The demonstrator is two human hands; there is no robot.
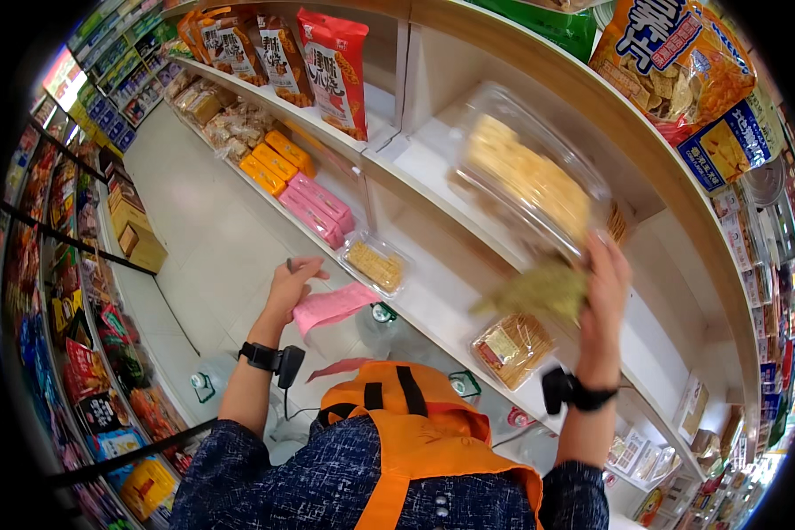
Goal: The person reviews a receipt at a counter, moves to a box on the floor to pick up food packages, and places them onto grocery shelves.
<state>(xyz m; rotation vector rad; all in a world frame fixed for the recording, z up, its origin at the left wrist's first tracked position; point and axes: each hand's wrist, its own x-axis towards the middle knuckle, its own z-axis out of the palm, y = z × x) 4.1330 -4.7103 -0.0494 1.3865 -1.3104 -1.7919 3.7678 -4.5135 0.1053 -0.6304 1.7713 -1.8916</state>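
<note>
My right hand (603,291) grips an olive-green cloth (540,291) and the lower end of a clear plastic box of pale yellow snack pieces (530,172); all three are blurred. The box is tilted in front of the white shelf. My left hand (295,285) holds a dark pen-like object (289,265) and a pink paper slip (334,306) that hangs from the hand. Near the slip, a small clear box of yellow snacks (375,265) lies on the lower shelf. A clear box of thin brown sticks (513,350) stands on the same shelf, below the cloth.
Pink packs (315,211) and orange packs (268,169) line the lower shelf; red and brown snack bags (334,73) stand above. Large clear bottles (381,324) are under the shelf edge. Another stocked rack (99,371) stands at left across the tiled floor (205,218).
</note>
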